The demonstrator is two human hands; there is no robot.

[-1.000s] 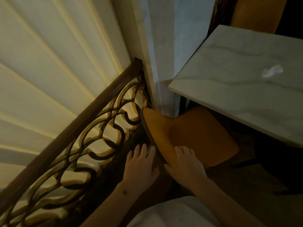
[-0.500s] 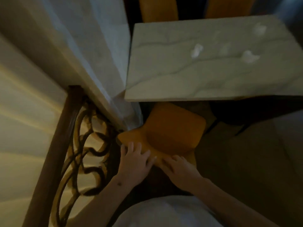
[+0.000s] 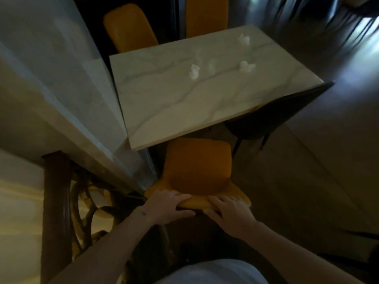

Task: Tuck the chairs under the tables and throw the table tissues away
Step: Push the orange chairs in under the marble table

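An orange chair [image 3: 198, 167] stands at the near edge of a marble table [image 3: 164, 107], its seat partly under the tabletop. My left hand [image 3: 166, 206] grips the top of the chair's backrest on the left. My right hand [image 3: 229, 212] grips the same backrest edge on the right. Several crumpled white tissues lie on the table's far half: one tissue [image 3: 193, 71] near the middle, another tissue [image 3: 247, 66] to the right, a third tissue [image 3: 243, 39] near the far corner.
A marble pillar [image 3: 61, 95] rises close on the left of the chair. A dark wooden railing with curled ironwork [image 3: 59, 201] runs at lower left. Two more orange chairs [image 3: 129, 27] stand on the table's far side. A dark chair [image 3: 272, 113] sits at the right.
The view has swung right and up, bringing the whole tabletop and tissues into sight. The chair has turned to face the table squarely, with both hands now on its backrest top.
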